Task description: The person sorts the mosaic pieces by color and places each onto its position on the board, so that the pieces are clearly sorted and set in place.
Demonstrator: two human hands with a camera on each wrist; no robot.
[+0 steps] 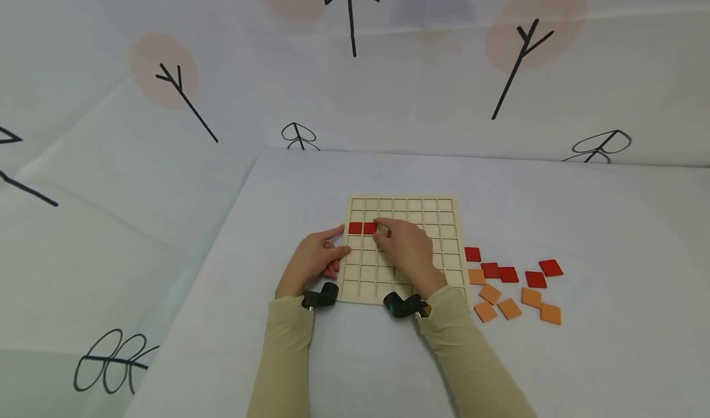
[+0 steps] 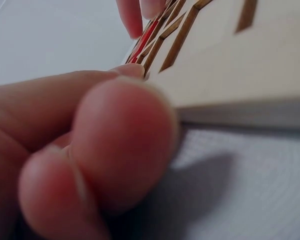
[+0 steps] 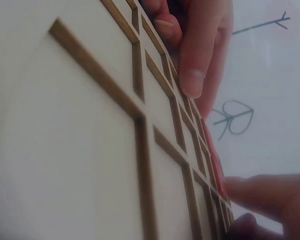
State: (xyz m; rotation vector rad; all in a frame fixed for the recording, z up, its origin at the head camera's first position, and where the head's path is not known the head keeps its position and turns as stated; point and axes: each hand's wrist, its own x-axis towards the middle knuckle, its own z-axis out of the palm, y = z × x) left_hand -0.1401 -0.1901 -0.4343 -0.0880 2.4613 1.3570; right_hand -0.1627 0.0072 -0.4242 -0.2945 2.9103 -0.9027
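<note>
A pale wooden grid board (image 1: 383, 273) lies flat with two red square tiles side by side near its left edge. The outer red tile (image 1: 355, 228) sits in the leftmost column. Beside it, in the neighbouring cell, lies the second red tile (image 1: 369, 228). My right hand (image 1: 407, 248) reaches over the board, its index fingertip at this second tile and its thumb just nearer me. My left hand (image 1: 313, 259) touches the board's left edge with index finger and thumb; its other fingers curl underneath. In the left wrist view the thumb (image 2: 122, 142) lies against the board's side.
Right of the board, several loose red tiles (image 1: 535, 279) and orange tiles (image 1: 509, 308) are scattered on the white tabletop (image 1: 621, 239). A patterned cloth (image 1: 421, 97) stands behind the table. Each wrist wears a black camera (image 1: 322, 296).
</note>
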